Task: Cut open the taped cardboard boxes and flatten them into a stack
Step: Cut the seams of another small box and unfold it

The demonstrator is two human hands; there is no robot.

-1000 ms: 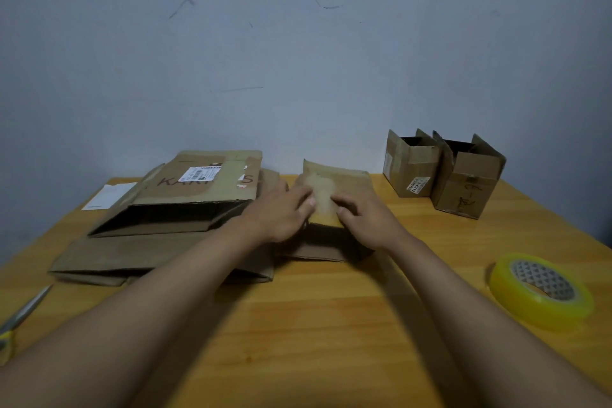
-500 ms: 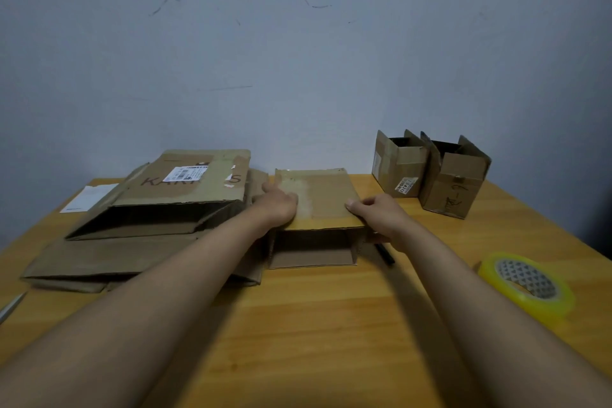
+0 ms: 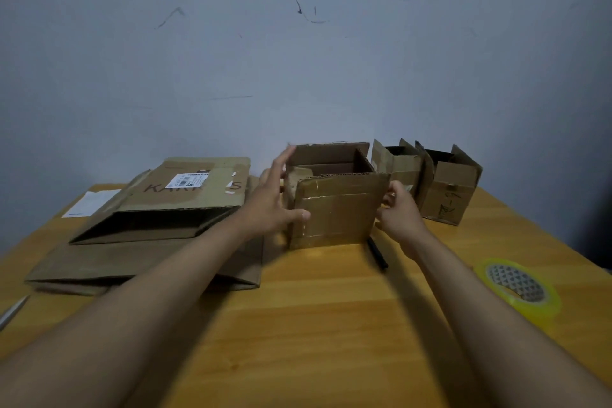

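A small cardboard box point(image 3: 337, 212) with old tape across its front stands upright at the middle of the wooden table point(image 3: 314, 325), its top open. My left hand point(image 3: 271, 205) lies against the box's left side, fingers stretched upward and thumb on the front face. My right hand point(image 3: 400, 212) pinches the right edge. To the left lies a stack of flattened cardboard point(image 3: 149, 262), and on it a larger, partly collapsed box point(image 3: 198, 189) with a white label.
Two small open boxes point(image 3: 397, 166) point(image 3: 453, 195) stand at the back right by the wall. A black pen point(image 3: 377, 253) lies right of the held box. A yellow tape roll point(image 3: 520, 288) sits near the right edge. Scissors point(image 3: 13, 311) and white paper point(image 3: 89, 204) lie at the left.
The small box was pressed down under both hands; now it stands upright with its top open. My hands have moved from its top to its two sides.
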